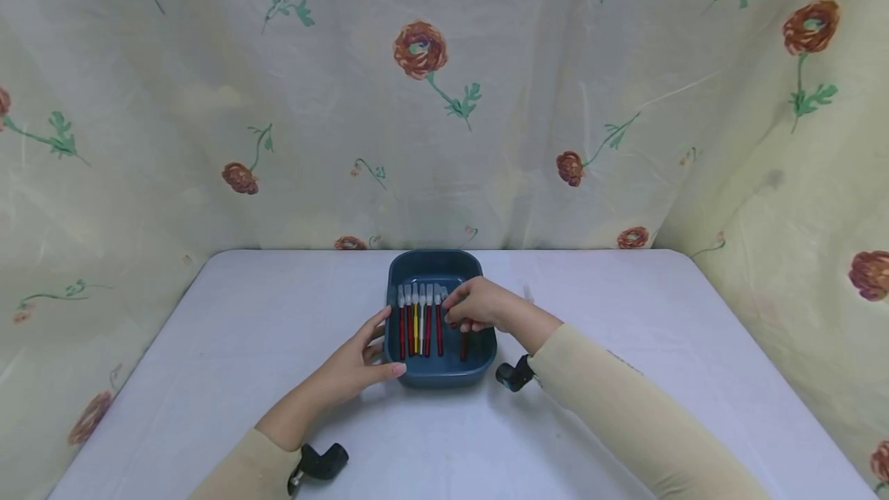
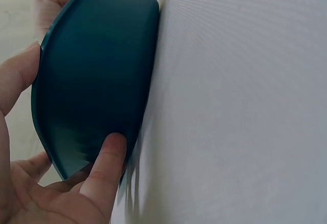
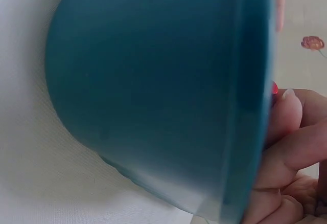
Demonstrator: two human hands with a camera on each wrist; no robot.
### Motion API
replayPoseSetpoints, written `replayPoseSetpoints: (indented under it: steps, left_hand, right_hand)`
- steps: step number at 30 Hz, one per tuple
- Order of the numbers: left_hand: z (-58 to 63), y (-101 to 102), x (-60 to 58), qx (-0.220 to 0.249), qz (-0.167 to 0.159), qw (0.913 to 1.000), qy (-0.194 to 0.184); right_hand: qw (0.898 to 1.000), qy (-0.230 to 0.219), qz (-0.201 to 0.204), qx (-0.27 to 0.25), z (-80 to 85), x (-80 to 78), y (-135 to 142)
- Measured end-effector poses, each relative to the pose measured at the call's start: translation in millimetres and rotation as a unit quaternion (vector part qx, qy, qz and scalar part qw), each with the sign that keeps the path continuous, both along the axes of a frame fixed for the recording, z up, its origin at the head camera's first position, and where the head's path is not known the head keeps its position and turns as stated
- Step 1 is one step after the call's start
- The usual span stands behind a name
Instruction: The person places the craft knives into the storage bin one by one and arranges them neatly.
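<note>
In the head view a dark blue plastic tub (image 1: 444, 380) stands on the table. Slim pen-like sticks with clear caps lie side by side in it: several red sticks (image 1: 439, 334), a yellow stick (image 1: 416, 330) and a white stick (image 1: 421, 330). My left hand (image 1: 350, 369) touches the tub's left side with spread fingers, its thumb at the front wall. Over the right part of the tub, my right hand (image 1: 479, 305) pinches a red stick (image 1: 464, 347), partly hidden by the fingers. The right wrist view shows its red end (image 3: 275, 88) at the fingertips.
A clear-capped tip (image 1: 528, 294) shows on the white tabletop (image 1: 292, 315) behind my right wrist. Flower-patterned cloth (image 1: 514, 137) hangs around the table's back and sides. Black wrist cameras (image 1: 322, 461) sit on both arms.
</note>
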State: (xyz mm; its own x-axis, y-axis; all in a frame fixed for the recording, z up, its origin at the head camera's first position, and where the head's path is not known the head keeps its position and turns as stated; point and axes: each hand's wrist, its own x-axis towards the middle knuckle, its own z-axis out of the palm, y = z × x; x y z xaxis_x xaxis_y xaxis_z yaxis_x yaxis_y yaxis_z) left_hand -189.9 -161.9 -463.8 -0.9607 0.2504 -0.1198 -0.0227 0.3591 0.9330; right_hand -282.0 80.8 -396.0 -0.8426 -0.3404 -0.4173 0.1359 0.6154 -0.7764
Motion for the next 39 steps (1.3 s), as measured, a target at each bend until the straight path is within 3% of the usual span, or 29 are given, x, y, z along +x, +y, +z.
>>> replayPoseSetpoints:
  steps: [20,39]
  left_hand:
    - [1.5,0,1.6,0.004,-0.001,1.0000,0.007]
    - [-1.3,2,-0.2,-0.006,0.011,0.9999,0.006]
  right_hand:
    - [1.000,0.021,0.012,-0.003,2.9,5.1,7]
    - [0.998,0.065,0.011,-0.003,22.5,17.7,54]
